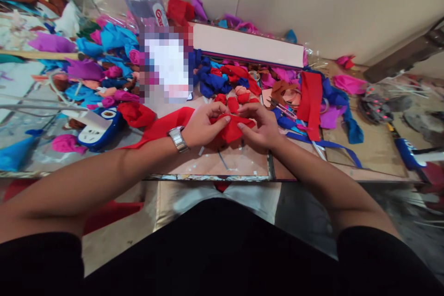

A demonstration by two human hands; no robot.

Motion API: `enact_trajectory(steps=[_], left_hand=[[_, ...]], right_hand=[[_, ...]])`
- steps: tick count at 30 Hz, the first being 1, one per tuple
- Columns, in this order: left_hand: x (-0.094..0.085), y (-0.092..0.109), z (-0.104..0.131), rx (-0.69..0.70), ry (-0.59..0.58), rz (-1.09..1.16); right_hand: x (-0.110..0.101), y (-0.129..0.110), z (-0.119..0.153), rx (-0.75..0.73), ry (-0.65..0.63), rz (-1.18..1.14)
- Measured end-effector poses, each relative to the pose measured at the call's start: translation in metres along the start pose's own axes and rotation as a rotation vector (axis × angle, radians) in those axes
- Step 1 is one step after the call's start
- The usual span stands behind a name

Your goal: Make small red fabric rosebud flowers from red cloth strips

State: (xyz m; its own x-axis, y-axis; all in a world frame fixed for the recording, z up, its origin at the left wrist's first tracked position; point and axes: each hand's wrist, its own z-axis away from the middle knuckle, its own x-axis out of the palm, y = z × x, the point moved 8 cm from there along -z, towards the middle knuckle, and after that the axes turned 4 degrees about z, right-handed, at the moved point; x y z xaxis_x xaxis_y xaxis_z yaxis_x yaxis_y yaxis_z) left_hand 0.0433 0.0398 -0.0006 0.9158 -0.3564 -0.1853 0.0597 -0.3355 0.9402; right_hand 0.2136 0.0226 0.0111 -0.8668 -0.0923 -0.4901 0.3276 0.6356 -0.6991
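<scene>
In the middle of the table (239, 162), near side: a red piece (231, 133), thin, soft and creased into folds, between both hands.
Left hand (208, 124): fingers curled nearly closed, thumb and fingertips pinching the red piece; a watch (178, 139) with a shiny metal link band is on the wrist.
Right hand (260, 126): fingers bent, thumb and fingertips nipping the other side of it.
Bottle (144, 2): far left of the hands, clear plastic, white cap; its label (160, 14) shows red letters, "Ga" and perhaps an "r". Its contents are unclear, its lower part hidden by a blurred patch.
Board (248, 45): long, flat, pale, beyond the hands.
Power strip (99, 129): left, rounded, blue and white plastic, a plug in it.
Scraps (85, 69): crumpled and twisted, purple, blue and pink, heaped at left.
Red strip (310, 104): right, broad and smooth.
Blue strip (335, 144): right, narrow, curving nearer than the red strip.
</scene>
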Motion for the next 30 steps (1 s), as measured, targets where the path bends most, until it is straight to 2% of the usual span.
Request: enact_trajectory(steps=[7,14,21,30], left_hand=[[0.003,0.003,0.003,-0.011,-0.014,0.014],[0.008,0.001,0.006,-0.012,-0.064,-0.019],[0.005,0.004,0.007,-0.002,-0.033,-0.078],[0.006,0.003,0.007,-0.01,-0.027,-0.114]], right_hand=[[-0.004,-0.01,0.002,-0.102,-0.044,0.086],[-0.004,-0.011,0.004,-0.101,-0.05,0.152],[-0.005,-0.018,0.005,-0.187,-0.01,0.156],[-0.004,-0.019,0.005,-0.195,-0.016,0.218]])
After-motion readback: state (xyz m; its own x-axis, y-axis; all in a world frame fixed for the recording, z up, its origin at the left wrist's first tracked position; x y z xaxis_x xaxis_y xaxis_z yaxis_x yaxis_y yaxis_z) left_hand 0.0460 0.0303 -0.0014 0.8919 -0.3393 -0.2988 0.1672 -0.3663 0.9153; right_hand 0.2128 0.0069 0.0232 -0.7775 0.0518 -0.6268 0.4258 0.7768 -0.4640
